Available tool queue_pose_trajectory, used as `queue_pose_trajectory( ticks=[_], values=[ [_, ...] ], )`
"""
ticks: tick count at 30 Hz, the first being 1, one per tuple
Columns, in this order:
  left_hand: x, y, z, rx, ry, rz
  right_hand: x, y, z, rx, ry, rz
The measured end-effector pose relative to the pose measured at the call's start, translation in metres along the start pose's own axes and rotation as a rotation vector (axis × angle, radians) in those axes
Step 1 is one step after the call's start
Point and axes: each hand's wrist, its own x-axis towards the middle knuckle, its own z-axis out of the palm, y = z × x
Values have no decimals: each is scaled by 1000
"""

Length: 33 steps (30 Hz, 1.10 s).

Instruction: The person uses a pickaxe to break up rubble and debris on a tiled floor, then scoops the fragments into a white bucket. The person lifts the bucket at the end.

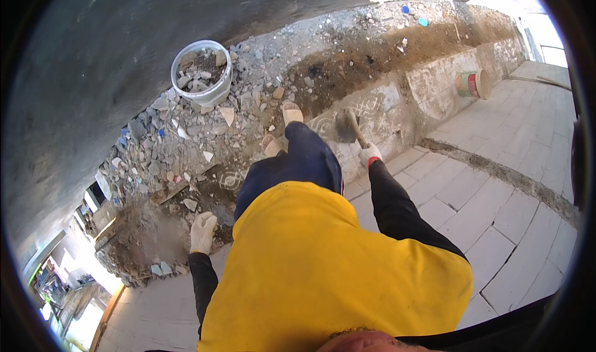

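A cream work glove covers my right hand (369,154), which is closed on the wooden handle of a short-handled hoe (345,127). The hoe's wide dark blade rests at the patterned tile strip (372,107), just right of my feet. Lower left, my left hand (202,232), also gloved, hangs over the rubble edge with its fingers loosely bent; nothing shows in it. Broken masonry rubble (186,138) lies beyond it, with a pale loose chunk (190,204) close to the fingertips.
A white bucket (214,94) filled with rubble stands by the dark wall (112,54). On the right, a second bucket (472,84) lies tipped near the ledge. Pale floor tiles (459,209) run along the right, crossed by a rough groove (496,167). My sandalled feet (292,113) stand among debris.
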Motion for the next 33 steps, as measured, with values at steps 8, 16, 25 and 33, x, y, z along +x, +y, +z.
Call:
queue_pose_trajectory(
  ticks=[8,16,25,33],
  values=[
    [15,-13,-22,-25,-60,-63,-62,7,-22,-275,19,-87],
    [-34,38,13,428,-462,110,-46,21,9,823,-246,476],
    [-60,126,100,600,-521,292,-4,26,-78,-78,21,-23],
    [-69,201,176,612,-499,428,1,59,-135,-191,22,-82]
  ],
)
